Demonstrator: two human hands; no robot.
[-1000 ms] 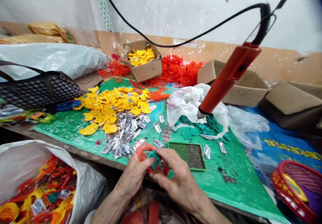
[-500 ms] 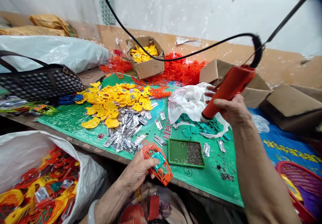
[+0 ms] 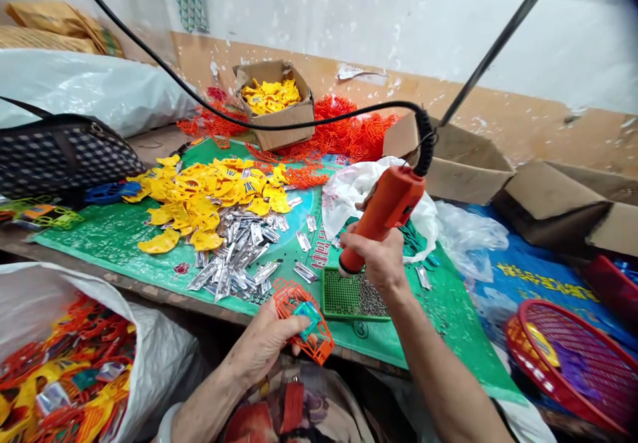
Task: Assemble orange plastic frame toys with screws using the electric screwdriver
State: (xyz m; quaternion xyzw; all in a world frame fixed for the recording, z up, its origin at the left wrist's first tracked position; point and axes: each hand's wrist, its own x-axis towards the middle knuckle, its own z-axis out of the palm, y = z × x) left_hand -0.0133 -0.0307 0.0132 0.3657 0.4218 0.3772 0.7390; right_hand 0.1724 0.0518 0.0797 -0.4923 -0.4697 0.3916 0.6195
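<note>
My left hand (image 3: 272,337) grips an orange plastic frame (image 3: 319,345) near the table's front edge, thumb pressed on the teal plastic piece (image 3: 310,318) set in it. Wrapped round an orange electric screwdriver (image 3: 381,214), my right hand (image 3: 381,257) holds it tilted, its lower end above the screw tray. That green tray (image 3: 343,297) has a grid of holes and many small dark screws on its right side. Left of the tray lies a heap of silvery metal-like pieces (image 3: 234,250), with yellow plastic pieces (image 3: 199,194) piled behind. The screwdriver's bit is too small to make out.
A black cable (image 3: 299,124) arcs over the table to the screwdriver. A white sack (image 3: 164,337) of coloured parts stands at lower left. Cardboard boxes (image 3: 463,164) line the back right. A red basket (image 3: 523,356) sits at right; a checked bag (image 3: 64,154) at left.
My right hand has brought the screwdriver left and down, from over the teal pieces to above the screw tray. My left hand keeps hold of the orange frame. The camera view has shifted slightly right.
</note>
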